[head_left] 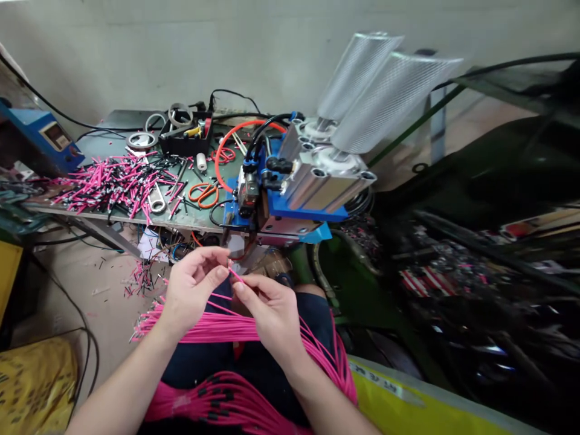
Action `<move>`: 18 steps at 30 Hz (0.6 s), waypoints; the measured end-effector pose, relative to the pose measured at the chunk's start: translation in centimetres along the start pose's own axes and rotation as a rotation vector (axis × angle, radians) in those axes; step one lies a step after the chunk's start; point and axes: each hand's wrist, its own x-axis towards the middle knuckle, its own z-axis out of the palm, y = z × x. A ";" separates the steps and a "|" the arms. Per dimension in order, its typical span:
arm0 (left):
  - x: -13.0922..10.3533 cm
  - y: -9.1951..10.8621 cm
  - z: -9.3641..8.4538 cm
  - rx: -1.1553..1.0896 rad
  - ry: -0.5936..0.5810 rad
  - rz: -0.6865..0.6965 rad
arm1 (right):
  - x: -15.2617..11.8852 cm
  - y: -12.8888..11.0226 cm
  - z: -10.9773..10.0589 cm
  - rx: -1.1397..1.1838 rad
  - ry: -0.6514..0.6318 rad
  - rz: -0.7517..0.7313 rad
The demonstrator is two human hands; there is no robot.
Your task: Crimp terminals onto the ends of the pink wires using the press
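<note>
A thin pink wire (pixel 235 275) spans the small gap between my two hands, below the front edge of the bench. My left hand (pixel 197 287) pinches its tip between thumb and forefinger. Just to the right, my right hand (pixel 272 308) grips the same wire with thumb and fingers. Under both hands, a long bundle of pink wires (pixel 217 327) lies across my lap, its metal-tipped ends at the left. Nearer to me rests a second pink bundle (pixel 231 396) with black sleeves.
A blue pneumatic machine (pixel 308 205) with silver cylinders stands at the bench's right end. On the bench (pixel 194 175) are a heap of pink and black wire pieces (pixel 113 184), orange-handled scissors (pixel 203 194) and a black box (pixel 185 142). A yellow bag (pixel 38 383) lies lower left.
</note>
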 end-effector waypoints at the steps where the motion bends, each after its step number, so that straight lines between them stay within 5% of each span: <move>1: 0.0 0.0 0.4 -0.026 -0.013 -0.041 | -0.2 0.0 -0.1 0.047 -0.002 0.032; 8: -0.1 -0.5 3.1 -0.125 0.017 -0.188 | -0.8 0.0 -1.0 0.146 -0.001 0.053; 18: -0.4 -1.2 4.7 0.030 -0.017 0.012 | -1.3 0.9 -1.8 0.222 0.014 0.079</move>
